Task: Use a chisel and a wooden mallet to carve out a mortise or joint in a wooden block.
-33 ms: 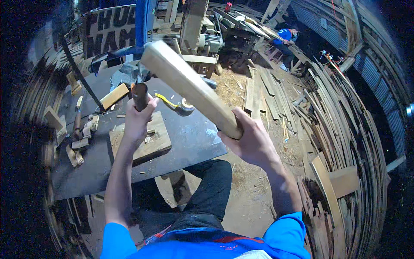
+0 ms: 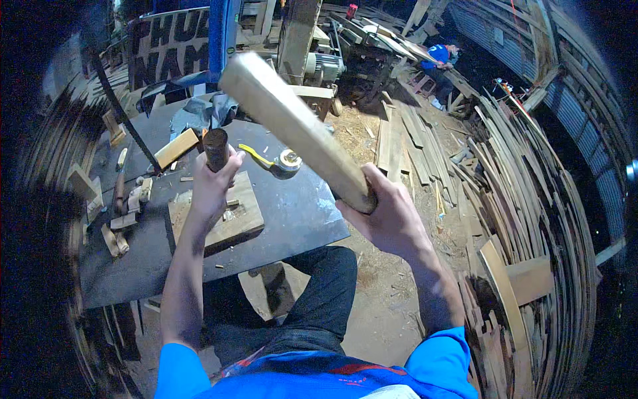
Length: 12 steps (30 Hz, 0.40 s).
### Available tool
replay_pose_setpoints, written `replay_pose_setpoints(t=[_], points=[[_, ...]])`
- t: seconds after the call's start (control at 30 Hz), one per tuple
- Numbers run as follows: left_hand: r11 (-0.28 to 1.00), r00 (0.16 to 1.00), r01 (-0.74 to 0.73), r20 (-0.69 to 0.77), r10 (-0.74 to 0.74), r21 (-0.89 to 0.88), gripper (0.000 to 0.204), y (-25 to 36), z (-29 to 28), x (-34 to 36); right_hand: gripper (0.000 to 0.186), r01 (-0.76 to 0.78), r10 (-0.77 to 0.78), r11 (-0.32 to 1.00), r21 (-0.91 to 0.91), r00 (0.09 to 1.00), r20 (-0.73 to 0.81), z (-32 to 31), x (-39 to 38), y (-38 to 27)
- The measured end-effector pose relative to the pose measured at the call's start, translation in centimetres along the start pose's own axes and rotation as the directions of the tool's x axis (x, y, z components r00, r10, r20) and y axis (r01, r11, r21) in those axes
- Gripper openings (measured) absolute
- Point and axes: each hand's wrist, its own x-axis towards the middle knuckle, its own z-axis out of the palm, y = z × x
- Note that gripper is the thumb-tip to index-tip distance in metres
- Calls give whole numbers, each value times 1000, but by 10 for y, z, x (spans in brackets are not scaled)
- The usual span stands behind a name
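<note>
My left hand (image 2: 214, 186) is closed around the dark round handle of a chisel (image 2: 216, 147), held upright above a flat wooden block (image 2: 244, 209); the chisel's lower end is hidden behind the hand. Small chips and a short sliver of wood (image 2: 232, 203) lie on the block. My right hand (image 2: 389, 213) grips the near end of a thick, squared wooden bar (image 2: 292, 123). The bar slants up and to the left, its far end raised in the air beyond the chisel handle and apart from it.
The block rests on a dark table (image 2: 292, 229) with a light wood piece (image 2: 177, 147), a yellow strip (image 2: 256, 155), a round roll (image 2: 290, 159) and several offcuts (image 2: 139, 196). Long boards (image 2: 531, 193) are stacked at right. Far back, a person in blue (image 2: 436, 56) bends over.
The wooden bar's far end has risen slightly, showing more of the round roll behind it. My left hand and the chisel stay in place.
</note>
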Motion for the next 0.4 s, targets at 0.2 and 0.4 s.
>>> replay_pose_setpoints(t=[0.2, 0.4], points=[[1000, 1000, -3, -13, 4, 23, 21, -1, 2, 1, 39, 19, 11, 993, 114, 965, -261, -5, 0, -25], [1000, 1000, -15, 22, 16, -8, 20, -5, -1, 2, 37, 81, -52, 988, 134, 976, -210, -4, -2, -28]])
